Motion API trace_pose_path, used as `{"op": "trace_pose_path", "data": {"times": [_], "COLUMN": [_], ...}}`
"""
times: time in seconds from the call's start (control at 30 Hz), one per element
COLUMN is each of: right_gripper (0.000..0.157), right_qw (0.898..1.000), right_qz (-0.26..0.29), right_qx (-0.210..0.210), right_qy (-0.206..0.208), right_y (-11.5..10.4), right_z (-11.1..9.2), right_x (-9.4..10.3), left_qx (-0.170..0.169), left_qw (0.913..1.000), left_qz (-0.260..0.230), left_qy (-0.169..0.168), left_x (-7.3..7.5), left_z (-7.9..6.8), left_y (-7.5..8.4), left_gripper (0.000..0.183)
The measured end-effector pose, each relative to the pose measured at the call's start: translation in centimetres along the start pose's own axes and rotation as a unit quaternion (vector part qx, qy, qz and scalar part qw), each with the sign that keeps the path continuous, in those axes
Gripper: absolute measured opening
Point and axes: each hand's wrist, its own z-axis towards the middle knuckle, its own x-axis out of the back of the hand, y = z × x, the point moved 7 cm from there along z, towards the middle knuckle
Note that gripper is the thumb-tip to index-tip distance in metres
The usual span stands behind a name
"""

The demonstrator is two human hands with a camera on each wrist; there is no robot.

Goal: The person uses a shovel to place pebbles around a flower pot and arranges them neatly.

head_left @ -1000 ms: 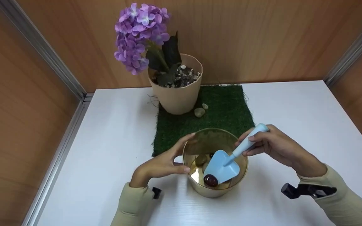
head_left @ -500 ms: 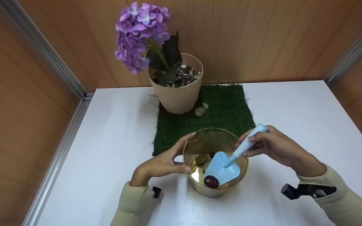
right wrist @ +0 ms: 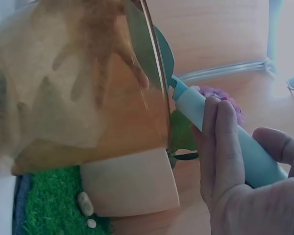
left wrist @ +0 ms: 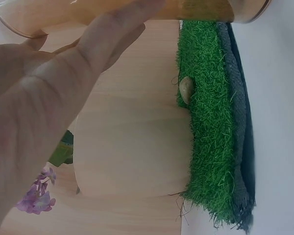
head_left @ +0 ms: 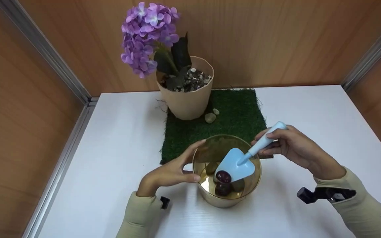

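My left hand (head_left: 174,170) holds the side of a see-through amber container (head_left: 207,196), thumb on the near side and fingers round the far side. My right hand (head_left: 293,147) grips the handle of a light blue toy trowel (head_left: 238,167). The trowel's blade dips inside the container's mouth, carrying a glossy dark red stone (head_left: 223,176) at its tip. Below it lies another dark, shiny round shape (head_left: 223,189), and a brownish stone (head_left: 211,168) shows at the left inside. In the right wrist view, the blade is partly behind the container's amber wall (right wrist: 112,112).
Behind the container, a beige pot (head_left: 187,105) with a purple flower (head_left: 147,36) stands on a green turf mat (head_left: 240,112). Two pale pebbles, the larger one (head_left: 210,118) in front, lie beside the pot. Wooden panels (head_left: 270,43) enclose the white table (head_left: 309,115).
My right hand has raised the trowel slightly up and away, with the dark red stone on its blade. The dark shape beneath has come into sight. My left hand has stayed still.
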Motion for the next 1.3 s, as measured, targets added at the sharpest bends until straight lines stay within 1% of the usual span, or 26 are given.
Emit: {"op": "trace_pose_path", "data": {"times": [0.23,0.37,0.53,0.63,0.73,0.93,1.13,1.3], "right_gripper": [0.029,0.028,0.029,0.027,0.023,0.017,0.024,0.024], "right_qw": [0.999,0.998,0.996,0.994,0.989,0.978,0.963,0.952], "right_qz": [0.011,0.021,0.047,0.069,0.086,0.100,0.111,0.128], "right_qx": [0.027,0.036,0.045,0.049,0.054,0.057,0.054,0.054], "right_qy": [0.029,0.046,0.054,0.073,0.103,0.174,0.238,0.274], "right_y": [-1.7,-2.5,-3.1,-3.3,-3.4,-3.0,-1.5,0.1], "right_z": [0.3,0.6,1.1,1.4,1.6,2.4,3.3,4.2], "right_x": [1.8,2.9,4.3,5.3,6.4,8.7,10.8,12.2], "left_qx": [-0.001,0.001,0.003,0.004,0.003,0.003,0.000,0.007], "left_qw": [1.0000,1.0000,1.0000,1.0000,1.0000,0.9999,1.0000,0.9999], "left_qz": [0.005,0.003,0.002,0.002,0.006,0.008,0.006,0.007], "left_qy": [0.003,0.005,0.006,0.005,0.006,0.007,0.006,0.008], "left_x": [0.0,0.0,0.1,0.0,0.0,0.1,0.0,0.0], "left_z": [0.0,0.0,0.0,0.0,0.1,0.0,0.0,0.0], "left_y": [0.0,0.0,0.0,0.0,0.0,-0.1,0.1,0.1], "left_gripper": [0.095,0.095,0.095,0.095,0.096,0.095,0.096,0.096]}}
